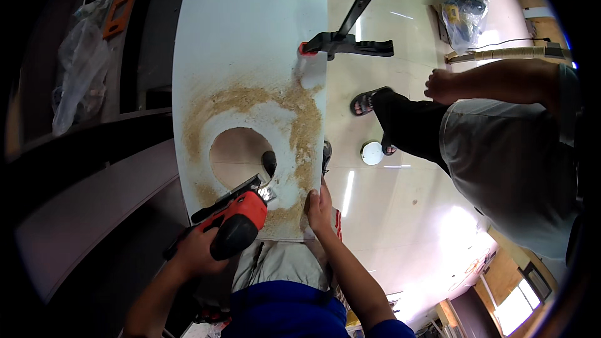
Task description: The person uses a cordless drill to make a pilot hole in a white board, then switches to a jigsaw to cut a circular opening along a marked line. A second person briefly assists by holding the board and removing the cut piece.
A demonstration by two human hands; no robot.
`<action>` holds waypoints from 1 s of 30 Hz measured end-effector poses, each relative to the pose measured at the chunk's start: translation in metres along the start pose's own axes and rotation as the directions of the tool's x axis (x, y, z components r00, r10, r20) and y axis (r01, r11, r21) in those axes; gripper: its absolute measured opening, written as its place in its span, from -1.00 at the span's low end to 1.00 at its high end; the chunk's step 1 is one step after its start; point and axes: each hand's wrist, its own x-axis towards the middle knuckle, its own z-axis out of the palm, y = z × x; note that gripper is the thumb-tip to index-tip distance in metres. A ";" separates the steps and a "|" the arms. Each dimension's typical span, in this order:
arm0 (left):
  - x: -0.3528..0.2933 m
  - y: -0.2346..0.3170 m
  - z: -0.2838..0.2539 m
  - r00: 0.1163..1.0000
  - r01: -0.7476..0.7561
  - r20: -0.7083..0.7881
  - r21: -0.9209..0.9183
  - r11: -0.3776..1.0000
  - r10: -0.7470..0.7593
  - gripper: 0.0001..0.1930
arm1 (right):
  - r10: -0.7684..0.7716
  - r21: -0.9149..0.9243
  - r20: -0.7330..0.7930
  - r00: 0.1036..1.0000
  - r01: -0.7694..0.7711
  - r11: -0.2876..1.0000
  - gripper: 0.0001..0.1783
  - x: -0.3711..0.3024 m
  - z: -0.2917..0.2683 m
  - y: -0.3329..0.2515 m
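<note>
My left hand [199, 253] is wrapped round the handle of a red and black jigsaw [241, 216]. The tool sits at the near left rim of a round hole cut in a white board [250, 31], and a light shines at its front. My right hand [319, 208] grips the board's right edge near its front corner, thumb on top and fingers hidden below. Brown sawdust [307, 125] lies in a ring round the hole. Farther along the right edge, a black bar clamp [338, 44] with a red pad is fixed on the board.
At right stands another person [501, 163], one fist closed, near a white round piece [372, 153] on the tiled floor. Dark cabinet panels and plastic wrapping [84, 72] are at left. A plastic bag [466, 19] lies at the far right.
</note>
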 end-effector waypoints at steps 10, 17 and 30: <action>0.007 0.008 -0.005 0.999 -0.002 0.044 0.054 0.999 -0.001 -0.64 | 0.136 -0.014 0.041 0.990 -0.135 0.991 -0.50 -0.026 -0.005 0.007; 0.014 0.020 0.001 0.998 -0.051 0.032 0.071 0.996 0.049 -0.64 | 0.058 -0.090 0.004 0.998 -0.057 0.994 -0.45 -0.025 -0.004 0.000; 0.017 0.036 0.010 1.000 0.021 -0.015 -0.045 0.999 -0.021 -0.74 | 0.039 -0.136 -0.034 0.999 -0.043 0.990 -0.40 -0.026 0.000 -0.009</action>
